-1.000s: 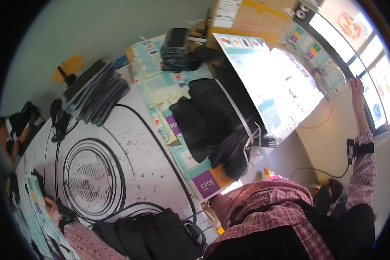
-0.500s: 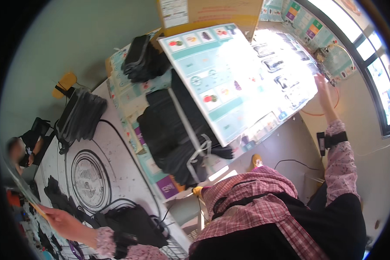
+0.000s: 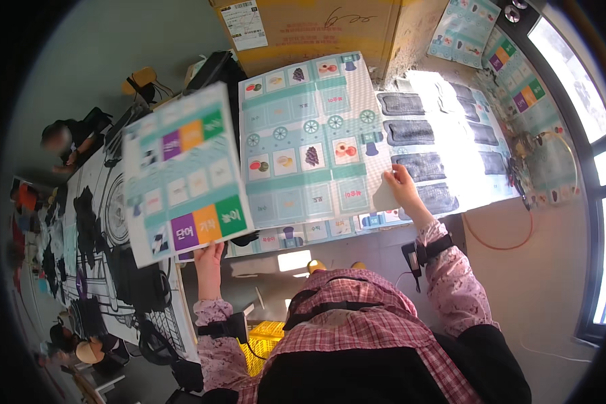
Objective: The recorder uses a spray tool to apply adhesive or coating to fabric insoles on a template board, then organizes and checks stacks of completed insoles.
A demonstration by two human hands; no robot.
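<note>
My left hand (image 3: pixel 209 268) grips the near edge of a printed sheet (image 3: pixel 188 176), held tilted above the left part of the table. Purple, orange and green blocks and small pictures cover that sheet. A second printed sheet (image 3: pixel 296 145), with fruit pictures and teal bands, lies in the middle. My right hand (image 3: pixel 405 192) pinches its right edge with thumb and fingers. Beyond that hand, several dark grey fabric pieces (image 3: pixel 411 132) lie in columns on the table's sunlit right side. Black fabric (image 3: pixel 215 71) shows behind the sheets; the rest of that pile is hidden.
A large cardboard box (image 3: pixel 316 30) stands at the back. To the left is a white table (image 3: pixel 108 236) with black fabric goods. A yellow basket (image 3: pixel 266 333) sits below the table's near edge. Other people (image 3: pixel 81 145) are at the far left. An orange hose (image 3: pixel 495 248) hangs at right.
My left hand has brought its sheet from the far left over the table. My right hand has come left from the far fabric pieces to the middle sheet's edge. My view has turned.
</note>
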